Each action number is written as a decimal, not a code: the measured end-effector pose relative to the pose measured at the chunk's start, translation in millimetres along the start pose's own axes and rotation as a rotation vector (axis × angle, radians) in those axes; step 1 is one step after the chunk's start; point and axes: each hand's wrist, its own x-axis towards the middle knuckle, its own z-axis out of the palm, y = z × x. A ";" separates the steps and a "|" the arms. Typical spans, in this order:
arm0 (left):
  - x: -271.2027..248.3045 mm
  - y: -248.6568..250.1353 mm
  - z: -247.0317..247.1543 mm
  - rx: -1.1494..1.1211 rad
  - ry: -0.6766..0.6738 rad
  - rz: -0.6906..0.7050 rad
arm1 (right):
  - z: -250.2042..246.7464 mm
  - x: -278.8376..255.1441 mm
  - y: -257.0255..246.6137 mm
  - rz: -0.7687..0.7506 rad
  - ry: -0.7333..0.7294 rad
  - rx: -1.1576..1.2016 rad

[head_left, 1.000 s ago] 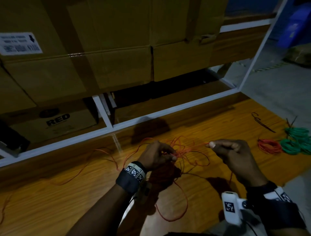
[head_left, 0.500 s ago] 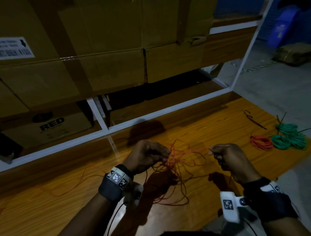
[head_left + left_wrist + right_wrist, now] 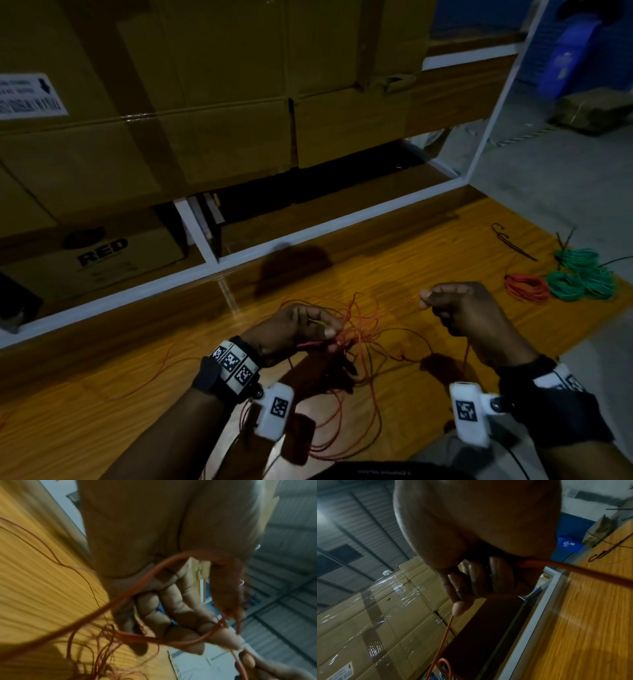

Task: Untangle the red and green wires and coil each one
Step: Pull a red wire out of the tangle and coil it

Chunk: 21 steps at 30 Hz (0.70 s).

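Note:
A tangle of thin red wire hangs between my hands above the wooden tabletop. My left hand pinches a bunch of its strands, and in the left wrist view a red wire loops over its curled fingers. My right hand is fisted and pinches one strand, pulled out to the right of the tangle. In the right wrist view that red wire runs through its curled fingers. Loose loops trail down to the near table edge.
At the table's right end lie a small red coil, several green coils and a dark hooked wire piece. A white shelf frame with cardboard boxes stands behind the table. Grey floor lies to the right.
Both hands have lifted and drawn slightly apart, raising the red tangle off the table. The camera has shifted, so the coils sit further right in view.

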 end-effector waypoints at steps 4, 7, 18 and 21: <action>-4.5 9.2 1.3 0.229 -0.030 -0.025 | -4.7 -2.9 -1.0 -0.033 -0.022 0.002; -8.8 11.8 -4.6 0.366 0.062 0.008 | -17.2 -1.5 -2.4 -0.072 0.052 0.076; 13.1 13.7 21.5 0.405 0.283 0.128 | -8.2 -9.1 -6.5 -0.123 0.004 0.057; 16.0 11.6 18.1 0.340 0.455 0.146 | -14.6 -6.1 -5.4 -0.133 0.056 0.031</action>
